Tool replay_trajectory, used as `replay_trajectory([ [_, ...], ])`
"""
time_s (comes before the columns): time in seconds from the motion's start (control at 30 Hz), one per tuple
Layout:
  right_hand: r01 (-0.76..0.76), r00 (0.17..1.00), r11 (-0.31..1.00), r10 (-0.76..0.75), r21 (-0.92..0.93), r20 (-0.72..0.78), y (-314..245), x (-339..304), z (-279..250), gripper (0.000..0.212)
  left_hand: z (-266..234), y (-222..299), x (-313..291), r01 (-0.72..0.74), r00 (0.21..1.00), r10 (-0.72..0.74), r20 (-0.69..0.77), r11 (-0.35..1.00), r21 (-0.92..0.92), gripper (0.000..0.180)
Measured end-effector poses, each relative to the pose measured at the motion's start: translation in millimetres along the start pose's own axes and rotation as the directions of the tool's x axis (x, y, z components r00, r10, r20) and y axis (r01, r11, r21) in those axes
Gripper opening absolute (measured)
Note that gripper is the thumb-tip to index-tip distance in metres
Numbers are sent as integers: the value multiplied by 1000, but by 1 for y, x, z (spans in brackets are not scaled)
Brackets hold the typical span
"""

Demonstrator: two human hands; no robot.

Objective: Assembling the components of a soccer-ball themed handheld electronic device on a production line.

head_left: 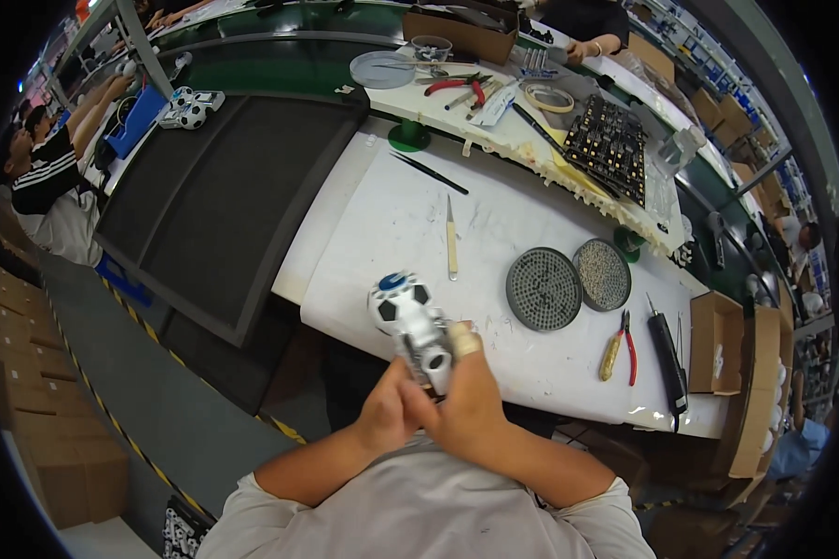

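Observation:
Close to my body, over the table's near edge, I hold a white plastic device (pixel 408 317) with black football-style patches and a blue round spot at its far end. My left hand (pixel 384 405) is closed around its near end from the left. From the right, my right hand (pixel 469 387) wraps the same part, with a pale finger cot on one finger. The fingers hide the near end of the device. Beyond it on the white work surface lies a craft knife (pixel 451 238) with a yellowish handle. Black tweezers (pixel 429 172) rest farther off.
Two round grey trays (pixel 543 289) sit right of centre, one filled with small parts. Red pliers (pixel 632 349), a yellow-handled tool (pixel 611 357) and a black soldering iron (pixel 667 363) lie at right. A raised shelf (pixel 503 140) bears circuit boards (pixel 609 144). A black mat (pixel 233 196) covers the left.

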State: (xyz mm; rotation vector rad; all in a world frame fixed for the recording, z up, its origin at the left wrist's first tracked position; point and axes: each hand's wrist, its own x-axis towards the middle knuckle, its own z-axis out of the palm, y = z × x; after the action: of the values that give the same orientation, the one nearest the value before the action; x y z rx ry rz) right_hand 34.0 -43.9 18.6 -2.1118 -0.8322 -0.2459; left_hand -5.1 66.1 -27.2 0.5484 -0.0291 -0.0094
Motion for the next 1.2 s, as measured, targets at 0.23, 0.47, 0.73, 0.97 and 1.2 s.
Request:
replay_trajectory([
  [0.23, 310, 890, 865, -117, -396, 440, 61, 77, -39, 28, -47, 68, 8, -47, 981, 129, -144, 881, 471, 44],
  [0.47, 804, 546, 519, -447, -291, 709, 111, 155, -28, 16, -45, 70, 1, -107, 992, 129, 0, 825, 555, 65],
  [0.73, 837, 394, 510, -306, -201, 867, 113, 160, -37, 13, -55, 61, 5, -26, 993, 16, 117, 996, 83, 79],
  [0.97, 692, 520, 687, -260, -222, 814, 128, 149, -34, 13, -30, 76, 23, -43, 997, 16, 72, 915, 402, 75],
  [1.2, 413, 662, 870, -85, -269, 744, 128, 148, -27, 27, -52, 78, 66, 91, 985, -122, 123, 969, 228, 87],
])
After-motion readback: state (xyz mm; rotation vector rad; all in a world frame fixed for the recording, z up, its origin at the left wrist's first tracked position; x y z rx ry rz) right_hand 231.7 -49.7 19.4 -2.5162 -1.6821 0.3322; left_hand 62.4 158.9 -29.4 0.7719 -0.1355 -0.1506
